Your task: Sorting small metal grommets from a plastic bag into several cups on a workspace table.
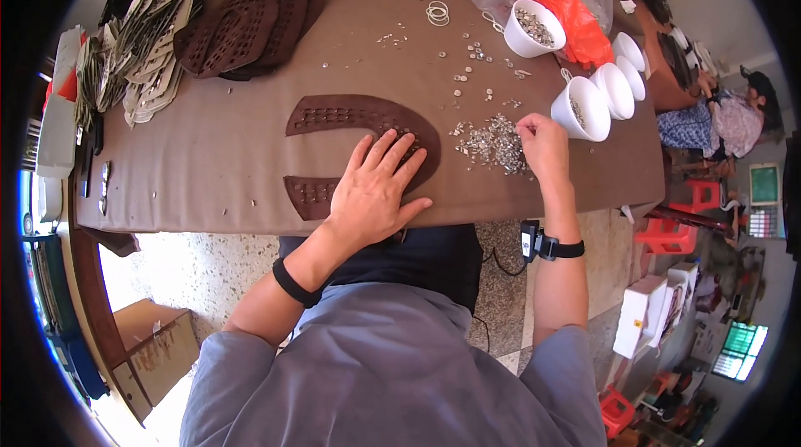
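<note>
My left hand (pixel 373 188) lies flat with its fingers spread, palm down on the brown U-shaped leather piece (pixel 350 118), pressing near the bend where the curve comes round toward the table's near edge; the piece is punched with rows of small holes, and its two arms run off to my left, the lower one ending just beside the table's front edge. My right hand (pixel 542 145) rests with its fingertips drawn together and dipped into the pile of small silver metal studs (pixel 492 145) just to the right of the leather; whether a stud is actually pinched between them I cannot tell, since the fingertips are buried in the heap. Loose studs are scattered up the brown tabletop (pixel 217 155) beyond the pile. Further out on my right stand white cups (pixel 582 109), the nearest holding more studs, with a row of others behind it and another one (pixel 534 27) filled with studs lying against an orange plastic bag (pixel 571 13). A few white rings (pixel 438 12) lie near the far edge. At the far left sits a stack of dark brown perforated pieces (pixel 250 22), and beside it a heap of pale cut pieces (pixel 142 47).
</note>
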